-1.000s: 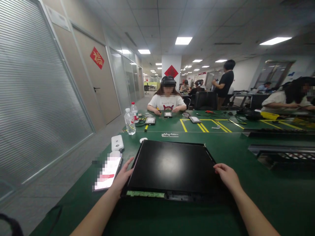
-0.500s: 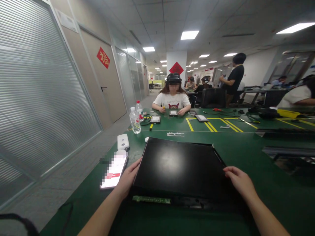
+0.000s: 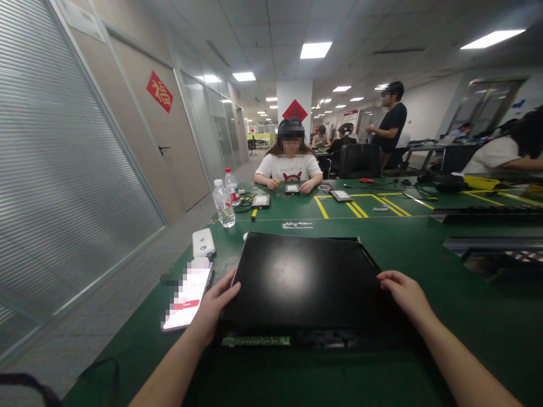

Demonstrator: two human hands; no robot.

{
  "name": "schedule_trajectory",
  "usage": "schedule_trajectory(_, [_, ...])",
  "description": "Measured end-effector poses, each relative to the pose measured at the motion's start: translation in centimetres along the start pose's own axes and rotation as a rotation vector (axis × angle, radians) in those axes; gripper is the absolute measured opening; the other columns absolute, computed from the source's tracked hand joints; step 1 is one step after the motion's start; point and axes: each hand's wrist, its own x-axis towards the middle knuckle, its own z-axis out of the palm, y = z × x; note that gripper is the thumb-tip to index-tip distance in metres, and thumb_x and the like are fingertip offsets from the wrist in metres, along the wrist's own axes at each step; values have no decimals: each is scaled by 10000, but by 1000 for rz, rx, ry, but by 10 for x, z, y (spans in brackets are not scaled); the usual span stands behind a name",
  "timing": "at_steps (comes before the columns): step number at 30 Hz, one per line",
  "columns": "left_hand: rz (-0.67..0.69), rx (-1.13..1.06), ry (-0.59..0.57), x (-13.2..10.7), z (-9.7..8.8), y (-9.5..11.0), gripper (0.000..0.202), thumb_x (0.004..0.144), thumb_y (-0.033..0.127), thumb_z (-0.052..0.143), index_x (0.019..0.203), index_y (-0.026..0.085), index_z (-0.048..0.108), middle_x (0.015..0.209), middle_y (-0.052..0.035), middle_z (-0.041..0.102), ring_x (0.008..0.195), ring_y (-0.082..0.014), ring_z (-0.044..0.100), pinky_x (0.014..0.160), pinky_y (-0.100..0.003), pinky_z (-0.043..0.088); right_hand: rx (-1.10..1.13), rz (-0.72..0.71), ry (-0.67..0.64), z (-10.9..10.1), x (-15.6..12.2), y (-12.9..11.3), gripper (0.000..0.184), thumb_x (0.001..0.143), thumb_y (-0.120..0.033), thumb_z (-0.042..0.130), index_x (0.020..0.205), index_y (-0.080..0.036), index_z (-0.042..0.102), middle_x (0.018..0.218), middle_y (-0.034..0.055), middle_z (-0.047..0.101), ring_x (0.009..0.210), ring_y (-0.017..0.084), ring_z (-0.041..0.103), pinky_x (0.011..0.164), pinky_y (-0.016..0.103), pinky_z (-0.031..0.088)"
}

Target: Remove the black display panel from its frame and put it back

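A large black LCD panel point(image 3: 292, 282) lies face up before me, low over the green table or resting on it; which one, I cannot tell. Along its near edge runs a thin green circuit strip point(image 3: 255, 341). My left hand point(image 3: 214, 305) grips the left edge, thumb on the top face and fingers hidden underneath or behind the side. On the opposite side, my right hand point(image 3: 402, 291) pinches the right edge between thumb and curled fingers. At the far right corner, a thin frame edge point(image 3: 368, 251) shows slightly apart from the dark surface.
Left of the panel lie a lit phone point(image 3: 189, 299) and a white power bank point(image 3: 204, 243). Two water bottles point(image 3: 224, 203) stand beyond. Dark metal rails point(image 3: 492, 243) lie at right. Across the table point(image 3: 424, 328), a person point(image 3: 291, 161) sits with a hard drive point(image 3: 292, 189).
My left thumb has come up onto the panel's top face. The view has shifted a little, so the panel and both hands appear slightly further left.
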Motion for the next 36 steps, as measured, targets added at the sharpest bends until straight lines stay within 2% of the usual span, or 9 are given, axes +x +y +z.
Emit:
schedule_trajectory(2, [-13,-41,-12,2,-4,-4,902,665,290,1023,1510,236,713,1446,-123,777,1291,-393,760,1090,-468,634,-40,-43,34,0,2,5,294,678,-458,632,849,-295,808,924,60,818,921,295,731,825,402,521])
schedule_trajectory(7, [34,-79,3,-4,-2,-3,839,635,290,1025,1429,212,767,1502,-144,739,1391,-425,690,1155,-509,586,-253,-224,121,-2,16,24,419,682,-518,674,986,-295,856,1173,110,812,1189,370,698,1073,526,497])
schedule_trajectory(15, [106,-73,3,-17,10,7,867,623,343,1025,1440,207,767,1556,-144,700,1492,-445,593,1231,-515,518,-240,-194,44,-3,24,33,499,757,-581,673,1115,-300,876,1261,134,805,1349,392,651,1203,566,429])
schedule_trajectory(21, [135,-69,46,-20,13,8,858,639,353,1014,1449,221,765,1559,-120,700,1535,-441,545,1282,-532,461,-7,-9,-28,-16,12,11,512,710,-556,757,1122,-278,879,1345,128,791,1368,395,653,1211,539,456])
schedule_trajectory(24, [105,-82,46,-21,16,9,921,665,371,1000,1530,252,705,1562,-115,699,1502,-453,579,1238,-543,510,121,61,-41,-17,4,0,464,698,-508,785,1086,-272,877,1365,121,788,1357,369,670,1155,481,513])
schedule_trajectory(28, [49,-134,28,-25,22,10,1031,657,372,1000,1611,286,619,1502,-112,744,1394,-460,676,1124,-518,612,363,130,-81,-19,-2,-9,418,622,-416,830,1004,-250,870,1214,123,838,1235,364,733,1086,483,555])
schedule_trajectory(32, [86,-141,52,-29,26,15,1056,656,384,994,1629,286,596,1455,-106,775,1332,-450,723,1060,-489,653,670,189,-142,-33,-8,-21,331,610,-370,810,901,-217,851,1106,130,852,1137,351,769,1070,483,572])
schedule_trajectory(35, [111,-139,49,-30,27,19,946,698,390,960,1582,259,648,1464,-106,771,1350,-427,716,1074,-454,641,871,223,-229,-50,-19,-37,382,657,-371,797,1014,-246,851,1152,105,853,1124,335,785,1049,473,601])
schedule_trajectory(36, [119,-134,51,-30,28,21,909,712,388,946,1565,253,664,1470,-104,768,1355,-419,714,1084,-447,633,921,204,-291,-54,-24,-42,436,711,-395,779,1122,-265,841,1227,97,842,1166,338,779,1057,487,603])
